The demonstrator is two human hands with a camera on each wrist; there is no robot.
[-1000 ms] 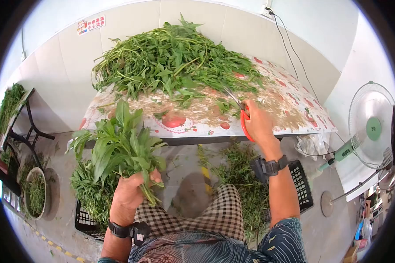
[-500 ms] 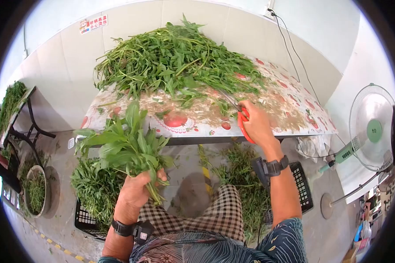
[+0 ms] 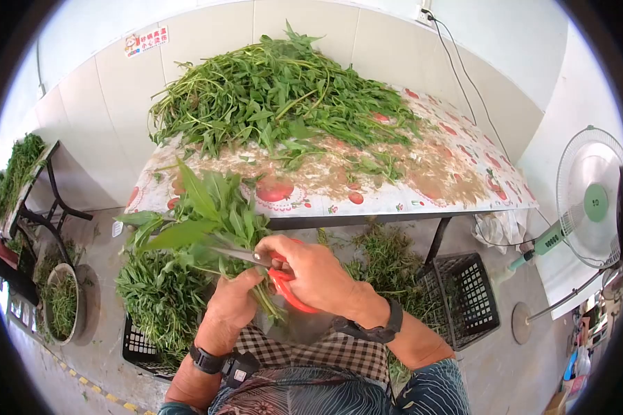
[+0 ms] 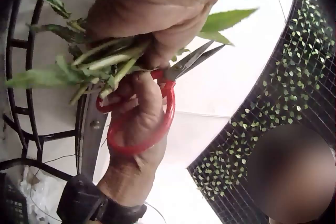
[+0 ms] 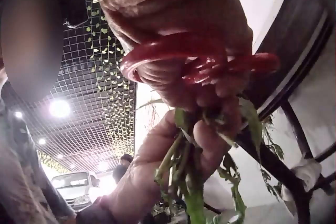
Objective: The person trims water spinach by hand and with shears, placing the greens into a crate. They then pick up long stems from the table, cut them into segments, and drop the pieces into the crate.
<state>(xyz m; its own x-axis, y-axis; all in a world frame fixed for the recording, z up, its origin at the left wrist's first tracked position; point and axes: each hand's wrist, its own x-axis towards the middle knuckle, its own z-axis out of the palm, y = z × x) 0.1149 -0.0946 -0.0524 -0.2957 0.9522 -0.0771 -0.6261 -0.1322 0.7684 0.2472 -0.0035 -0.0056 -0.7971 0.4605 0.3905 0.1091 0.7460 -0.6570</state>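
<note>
In the head view my left hand (image 3: 232, 304) grips a bunch of leafy green stems (image 3: 218, 214) in front of the table edge, cut ends pointing down. My right hand (image 3: 315, 273) holds red-handled scissors (image 3: 289, 290) right beside it, the metal blades lying across the bunch just above the left thumb. In the left wrist view the scissors' blades (image 4: 194, 61) stand parted, and stem ends (image 4: 113, 61) stick out under the left hand (image 4: 152, 14). The right wrist view has both hands close together around the stems (image 5: 184, 166).
A large heap of greens (image 3: 270, 90) lies on the patterned tablecloth (image 3: 450, 162). Below stand a crate of greens (image 3: 142, 346) at left and a black crate (image 3: 474, 297) at right, with loose greens (image 3: 387, 263) on the floor. A fan (image 3: 592, 200) stands far right.
My right hand has brought the scissors from over the table down and left to the bunch. The left hand has moved slightly right and down, still holding the stems.
</note>
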